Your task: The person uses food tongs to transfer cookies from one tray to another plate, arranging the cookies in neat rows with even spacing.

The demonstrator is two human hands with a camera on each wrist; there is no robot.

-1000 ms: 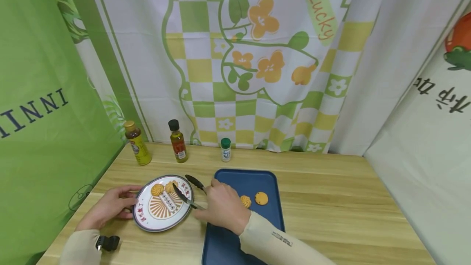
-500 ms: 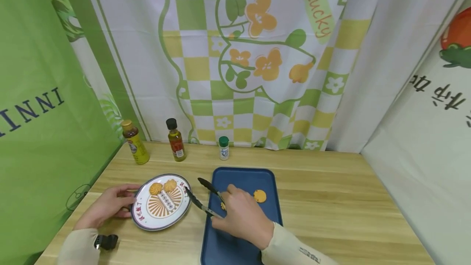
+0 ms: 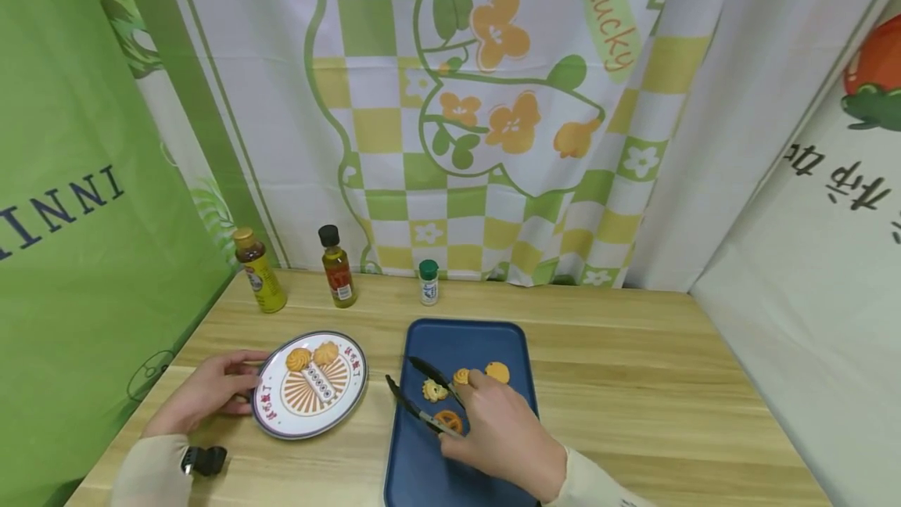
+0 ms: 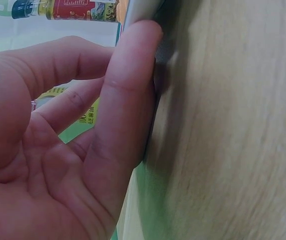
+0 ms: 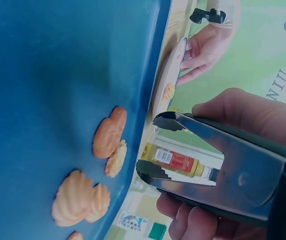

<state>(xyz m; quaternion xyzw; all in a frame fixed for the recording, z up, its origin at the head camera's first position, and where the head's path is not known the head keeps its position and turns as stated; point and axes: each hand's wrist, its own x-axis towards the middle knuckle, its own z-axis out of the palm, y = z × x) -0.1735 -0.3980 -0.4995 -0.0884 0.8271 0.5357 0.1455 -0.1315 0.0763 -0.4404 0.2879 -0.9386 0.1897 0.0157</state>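
My left hand (image 3: 209, 391) pinches the left rim of a white oval plate (image 3: 343, 407) with printed orange rays; in the left wrist view the thumb (image 4: 127, 95) lies along the plate's edge. Two swirled cookies, one (image 3: 299, 359) beside another (image 3: 326, 353), lie on the plate. With my right hand (image 3: 505, 430) I grip metal tongs (image 5: 255, 175) with black tips, spread apart and with nothing between them. The tongs hang above the blue tray (image 3: 415, 476). On it lie a flower-shaped cookie (image 3: 433, 390), a pretzel-shaped cookie (image 3: 448, 420), a swirled cookie (image 3: 461, 376) and a round cookie (image 3: 497, 372).
Along the back of the wooden table (image 3: 633, 382) stand a yellow-labelled bottle (image 3: 262, 276), a black-capped oil bottle (image 3: 339, 272) and a green-capped shaker (image 3: 428, 284). Patterned curtains (image 3: 507, 233) hang behind the table.
My right hand has carried the tongs from over the plate rightward to over the tray. The cookie between the tips a second ago now rests on the plate. My left hand stays at the rim.
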